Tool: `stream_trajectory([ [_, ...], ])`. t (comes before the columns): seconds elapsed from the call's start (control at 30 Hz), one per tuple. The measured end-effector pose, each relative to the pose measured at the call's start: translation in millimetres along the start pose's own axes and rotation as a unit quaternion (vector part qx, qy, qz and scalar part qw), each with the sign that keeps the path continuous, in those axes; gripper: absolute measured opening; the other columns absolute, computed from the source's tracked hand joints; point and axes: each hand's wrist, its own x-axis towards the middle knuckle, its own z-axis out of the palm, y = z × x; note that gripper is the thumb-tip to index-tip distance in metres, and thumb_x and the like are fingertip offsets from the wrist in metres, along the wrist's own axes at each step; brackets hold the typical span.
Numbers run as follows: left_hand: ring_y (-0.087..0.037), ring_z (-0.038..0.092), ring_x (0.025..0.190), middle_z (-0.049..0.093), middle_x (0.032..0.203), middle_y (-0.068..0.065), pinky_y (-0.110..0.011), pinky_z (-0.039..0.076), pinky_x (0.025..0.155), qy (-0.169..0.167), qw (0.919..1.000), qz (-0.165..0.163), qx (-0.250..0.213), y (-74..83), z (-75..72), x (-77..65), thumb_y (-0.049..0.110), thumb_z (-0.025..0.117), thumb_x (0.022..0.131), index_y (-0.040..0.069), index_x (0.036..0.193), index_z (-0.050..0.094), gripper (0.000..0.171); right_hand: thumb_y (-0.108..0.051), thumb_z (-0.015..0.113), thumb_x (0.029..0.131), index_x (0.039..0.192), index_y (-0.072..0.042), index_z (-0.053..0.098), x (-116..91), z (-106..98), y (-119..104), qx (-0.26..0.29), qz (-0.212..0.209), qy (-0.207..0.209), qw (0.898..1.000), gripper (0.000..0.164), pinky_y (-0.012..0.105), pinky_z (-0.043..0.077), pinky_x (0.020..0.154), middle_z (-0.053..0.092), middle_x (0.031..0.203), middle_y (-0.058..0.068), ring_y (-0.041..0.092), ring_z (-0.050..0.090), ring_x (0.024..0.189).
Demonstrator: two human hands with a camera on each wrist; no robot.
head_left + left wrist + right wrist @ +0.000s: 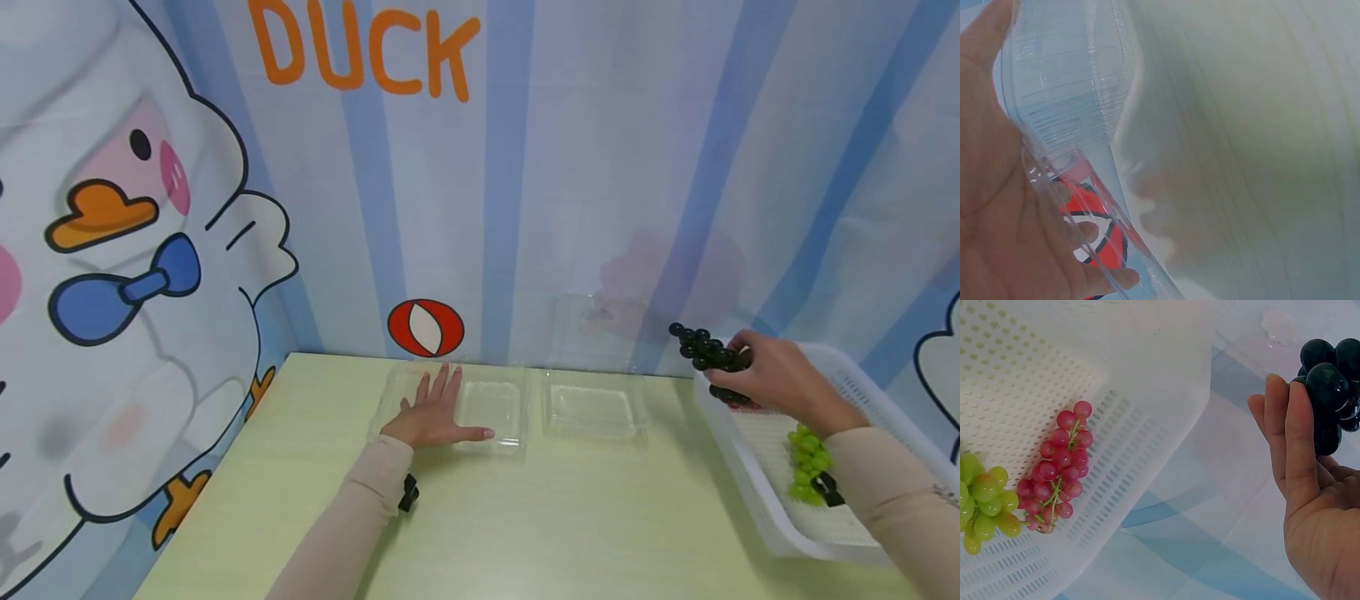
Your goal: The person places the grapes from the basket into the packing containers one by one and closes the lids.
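My right hand (787,379) grips a bunch of black grapes (701,348) above the far left end of a white perforated basket (750,487). The right wrist view shows the dark, glossy grapes (1327,387) against the fingers. Inside the basket lie a bunch of green grapes (986,503) and a bunch of red grapes (1060,465); the head view shows little of the red one. With fingers spread, my left hand (431,417) rests on an opened clear plastic container (495,404). Its transparent wall (1063,69) stands beside the palm in the left wrist view.
A second clear container (596,408) stands right of the first, its lid (600,333) raised against the curtain. The striped curtain (570,167) with a duck picture borders the pale table (570,517) at the back. The basket occupies the table's right side.
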Motion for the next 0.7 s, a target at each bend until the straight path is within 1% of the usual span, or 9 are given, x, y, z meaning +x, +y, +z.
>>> stream_trajectory([
  [0.17,-0.044,0.000,0.156,-0.005,0.172,-0.007,-0.078,0.014,0.112,0.000,1.0000,0.000,-0.006,-1.2,1.2,1.8,0.086,0.061,0.073,0.018,0.166,0.001,0.129,-0.056,0.068,0.092,0.130,0.012,0.050,3,1,-7,0.014,-0.003,-0.004,1.000,0.080,0.042,0.053,0.061,0.067,0.107,0.031,0.016,0.061,0.058],
  [0.33,-0.042,-0.004,0.156,-0.010,0.172,-0.005,-0.078,0.010,0.113,-0.008,0.9999,-0.002,-0.012,-5.0,4.6,5.3,0.090,0.059,0.070,0.020,0.165,-0.003,0.133,-0.057,0.069,0.091,0.129,0.012,0.052,6,4,-12,0.007,-0.008,0.004,1.000,0.080,0.047,0.055,0.065,0.066,0.108,0.032,0.020,0.065,0.070],
  [0.37,-0.043,-0.004,0.156,-0.009,0.172,-0.005,-0.079,0.010,0.112,-0.003,0.9999,-0.001,-0.013,-7.6,7.3,7.1,0.092,0.057,0.069,0.020,0.165,-0.002,0.134,-0.057,0.069,0.091,0.128,0.012,0.053,7,4,-13,0.005,-0.010,0.005,1.000,0.080,0.047,0.055,0.065,0.066,0.109,0.032,0.021,0.065,0.071],
  [0.4,-0.042,-0.005,0.156,-0.010,0.172,-0.004,-0.078,0.010,0.113,-0.006,0.9999,-0.002,-0.012,-8.1,7.6,7.2,0.093,0.056,0.069,0.021,0.165,-0.003,0.134,-0.057,0.069,0.090,0.128,0.011,0.053,7,5,-14,0.006,-0.010,0.004,1.000,0.080,0.047,0.055,0.065,0.066,0.109,0.032,0.020,0.065,0.071],
  [0.47,-0.043,-0.003,0.156,-0.008,0.172,-0.006,-0.079,0.010,0.112,-0.004,0.9999,0.000,-0.015,-7.9,7.2,6.3,0.093,0.056,0.069,0.019,0.165,-0.002,0.135,-0.056,0.069,0.091,0.127,0.011,0.053,8,5,-17,0.009,-0.011,0.003,1.000,0.078,0.047,0.055,0.065,0.066,0.109,0.031,0.020,0.064,0.068],
  [0.57,-0.044,0.000,0.156,-0.005,0.172,-0.007,-0.079,0.011,0.111,0.003,0.9998,0.004,-0.018,-5.0,4.3,2.8,0.090,0.058,0.071,0.018,0.166,0.002,0.132,-0.056,0.069,0.091,0.127,0.011,0.053,9,6,-20,0.013,-0.011,-0.001,1.000,0.077,0.047,0.055,0.066,0.067,0.108,0.031,0.016,0.063,0.063],
  [0.6,-0.043,-0.001,0.156,-0.005,0.172,-0.007,-0.079,0.011,0.112,-0.002,0.9999,0.003,-0.015,-2.1,1.1,0.2,0.088,0.059,0.072,0.018,0.166,0.002,0.130,-0.056,0.069,0.091,0.127,0.011,0.053,10,5,-21,0.013,-0.011,-0.002,1.000,0.077,0.048,0.055,0.067,0.067,0.108,0.031,0.016,0.063,0.063],
  [0.7,-0.043,-0.001,0.156,-0.005,0.172,-0.007,-0.077,0.013,0.113,-0.001,1.0000,0.003,-0.007,0.1,-1.6,-2.2,0.086,0.060,0.074,0.018,0.166,0.002,0.128,-0.055,0.069,0.092,0.126,0.011,0.053,11,4,-23,0.009,-0.015,0.001,1.000,0.076,0.049,0.055,0.067,0.067,0.107,0.031,0.019,0.065,0.068],
])
